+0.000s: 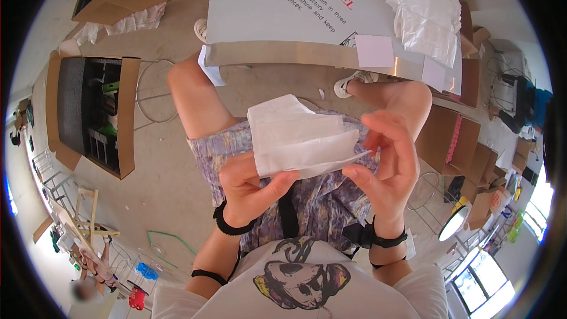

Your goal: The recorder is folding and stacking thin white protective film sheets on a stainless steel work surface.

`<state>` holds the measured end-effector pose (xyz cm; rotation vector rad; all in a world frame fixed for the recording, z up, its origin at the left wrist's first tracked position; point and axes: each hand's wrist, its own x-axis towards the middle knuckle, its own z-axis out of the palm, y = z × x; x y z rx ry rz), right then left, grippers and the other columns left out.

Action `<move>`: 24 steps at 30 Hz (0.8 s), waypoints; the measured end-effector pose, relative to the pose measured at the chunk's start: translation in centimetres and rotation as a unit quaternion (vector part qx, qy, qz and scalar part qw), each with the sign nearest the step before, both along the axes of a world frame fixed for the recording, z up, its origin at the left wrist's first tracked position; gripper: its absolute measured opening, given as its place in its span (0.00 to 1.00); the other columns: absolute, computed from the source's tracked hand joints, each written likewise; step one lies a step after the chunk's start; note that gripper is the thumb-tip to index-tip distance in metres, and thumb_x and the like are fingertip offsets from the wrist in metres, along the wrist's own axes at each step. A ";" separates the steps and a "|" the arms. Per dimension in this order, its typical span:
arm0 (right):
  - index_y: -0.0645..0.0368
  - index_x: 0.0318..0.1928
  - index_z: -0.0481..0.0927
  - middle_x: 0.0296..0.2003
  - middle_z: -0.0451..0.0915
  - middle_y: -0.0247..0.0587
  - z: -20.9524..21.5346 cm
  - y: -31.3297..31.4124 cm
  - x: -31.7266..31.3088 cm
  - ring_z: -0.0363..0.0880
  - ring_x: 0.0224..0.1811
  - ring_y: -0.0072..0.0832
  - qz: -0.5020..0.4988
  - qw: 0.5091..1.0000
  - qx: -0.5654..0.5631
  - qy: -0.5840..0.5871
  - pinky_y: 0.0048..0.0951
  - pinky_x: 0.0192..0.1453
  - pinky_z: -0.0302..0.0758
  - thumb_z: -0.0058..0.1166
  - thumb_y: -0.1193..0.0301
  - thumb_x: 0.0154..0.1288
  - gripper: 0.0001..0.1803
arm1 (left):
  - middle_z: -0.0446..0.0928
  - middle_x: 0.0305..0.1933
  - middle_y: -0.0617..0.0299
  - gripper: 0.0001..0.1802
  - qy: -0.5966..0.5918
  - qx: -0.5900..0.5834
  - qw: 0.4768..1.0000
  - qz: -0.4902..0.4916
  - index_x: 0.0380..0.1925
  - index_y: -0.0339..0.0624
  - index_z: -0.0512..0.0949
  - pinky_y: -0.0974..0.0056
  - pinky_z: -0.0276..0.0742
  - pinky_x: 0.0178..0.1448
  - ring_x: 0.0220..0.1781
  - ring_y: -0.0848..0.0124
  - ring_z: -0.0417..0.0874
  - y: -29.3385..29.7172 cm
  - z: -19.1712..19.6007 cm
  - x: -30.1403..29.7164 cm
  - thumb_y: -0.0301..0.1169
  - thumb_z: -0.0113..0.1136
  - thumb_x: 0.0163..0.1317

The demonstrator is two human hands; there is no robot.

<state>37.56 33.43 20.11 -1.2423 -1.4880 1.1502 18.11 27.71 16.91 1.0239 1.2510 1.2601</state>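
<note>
Head view shows our left hand (248,192) with fingers clamped on a folded white sheet (301,136), our right hand (387,162) pinching its edge.

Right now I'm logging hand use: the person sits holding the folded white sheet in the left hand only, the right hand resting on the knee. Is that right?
Not quite. In the head view both hands hold the folded white sheet: the left hand grips its lower edge, and the right hand pinches its right edge, not resting on the knee.
</note>
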 end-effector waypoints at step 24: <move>0.58 0.29 0.83 0.44 0.74 0.46 0.4 0.5 0.0 0.71 0.43 0.33 0.035 0.999 0.017 -0.016 0.32 0.46 0.66 0.70 0.73 0.38 0.13 | 0.79 0.28 0.62 0.07 -0.054 0.020 0.998 0.020 0.30 0.29 0.79 0.74 0.66 0.31 0.28 0.79 0.74 0.2 -0.1 0.0 0.25 0.58 0.60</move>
